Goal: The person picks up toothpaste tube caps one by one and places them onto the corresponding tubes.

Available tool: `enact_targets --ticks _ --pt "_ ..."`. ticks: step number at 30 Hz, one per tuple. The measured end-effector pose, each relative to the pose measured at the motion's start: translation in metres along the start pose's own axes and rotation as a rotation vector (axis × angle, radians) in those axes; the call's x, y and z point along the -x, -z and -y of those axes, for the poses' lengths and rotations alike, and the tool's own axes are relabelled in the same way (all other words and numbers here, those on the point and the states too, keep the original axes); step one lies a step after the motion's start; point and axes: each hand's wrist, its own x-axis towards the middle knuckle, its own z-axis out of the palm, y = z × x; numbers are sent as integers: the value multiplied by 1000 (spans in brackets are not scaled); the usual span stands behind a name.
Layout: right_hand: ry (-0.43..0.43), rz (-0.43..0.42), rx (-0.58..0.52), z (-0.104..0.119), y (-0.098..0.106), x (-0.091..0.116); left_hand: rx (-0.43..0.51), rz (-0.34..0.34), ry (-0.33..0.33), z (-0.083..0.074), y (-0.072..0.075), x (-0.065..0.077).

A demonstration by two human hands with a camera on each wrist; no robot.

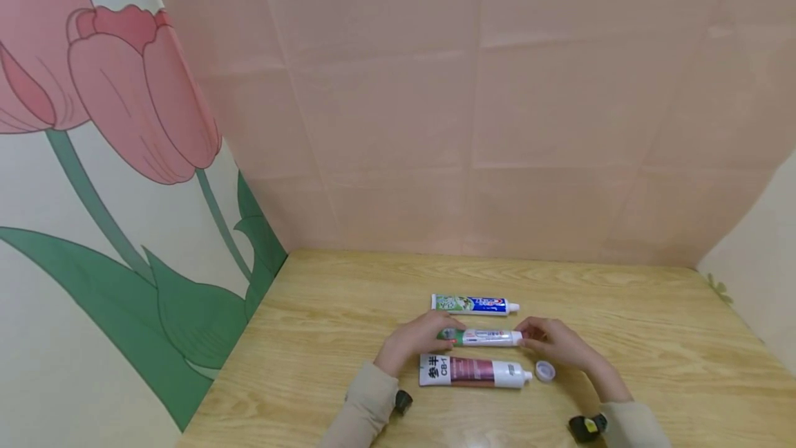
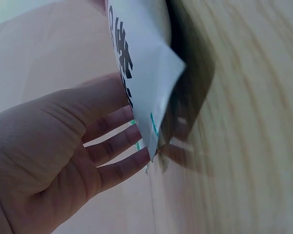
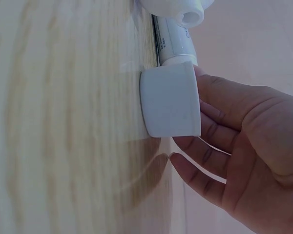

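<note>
On the wood-grain table (image 1: 298,323), middle of a row of three: green-and-white toothpaste tube (image 1: 491,337), lying flat, white cap (image 1: 517,338) pointing right. Left hand (image 1: 419,336) at the green tail end, thumb on the near side, fingers on the far side, so pinched by the look of the head view. Right hand (image 1: 556,341) at the other end, thumb and forefinger together on the white cap. Basically clamped at both ends, though how hard, can't tell.

For handling a tube like this: steady the tail with the left, make small moves with the right, go easy on the squeeze. Probably a soft body, easy to dent. Mind the near side too: maroon-and-white CB-1 toothpaste tube (image 1: 472,372) close by, nozzle bare, with a loose white cap (image 1: 545,370) just past the tip and under the right hand's reach. Easy to knock, probably. Watch the left knuckles near the blue-and-green toothpaste tube (image 1: 472,305) on the far side.

Hard to make out: tail end, mostly covered by the left hand. In the left wrist view, thumb tip blocked by the CB-1 tail, only slivers of green between the fingers. In the right wrist view, fingertip contact partly hidden behind the loose cap. Small print on the middle label: unreadable.
</note>
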Motion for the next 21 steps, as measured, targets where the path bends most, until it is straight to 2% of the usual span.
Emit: enact_targets --ticks 14,21 --pt "-50 31 -72 1 2 0 15 5 28 -2 0 -1" --pt "-36 25 -53 0 2 1 -21 0 13 -2 0 -1"
